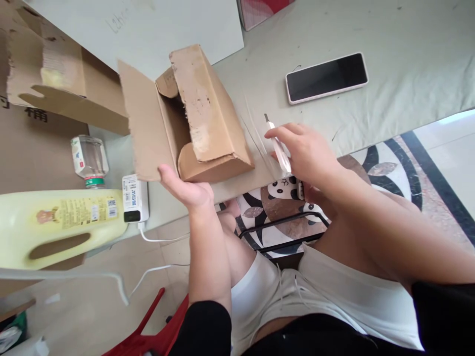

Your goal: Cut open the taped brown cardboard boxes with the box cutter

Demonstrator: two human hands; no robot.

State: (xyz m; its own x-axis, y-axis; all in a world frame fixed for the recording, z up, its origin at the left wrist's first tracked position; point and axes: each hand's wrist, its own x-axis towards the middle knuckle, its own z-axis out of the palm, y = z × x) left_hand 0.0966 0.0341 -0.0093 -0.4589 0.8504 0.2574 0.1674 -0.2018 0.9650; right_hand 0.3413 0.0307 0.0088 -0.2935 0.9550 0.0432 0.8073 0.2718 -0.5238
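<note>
A small brown cardboard box (pixel 218 109) with a torn-edged open flap (pixel 143 118) sits on the cloth-covered table before me. My left hand (pixel 189 193) grips its near lower edge, the thumb against the flap and the other fingers hidden behind the cardboard. Between the thumb and fingers of my right hand (pixel 300 148) is a slim white utility knife (pixel 280 151), its short dark blade tip pointing away from me. That hand hovers just right of the box, apart from it, close to the table's front edge.
A phone (pixel 326 78) lies at the right. On the left are a yellow jug (pixel 63 222), a clear bottle (pixel 91 158), a white power bank (pixel 135 198) with a cable and another cardboard box (pixel 100 94). A large white box (pixel 178 29) stands behind.
</note>
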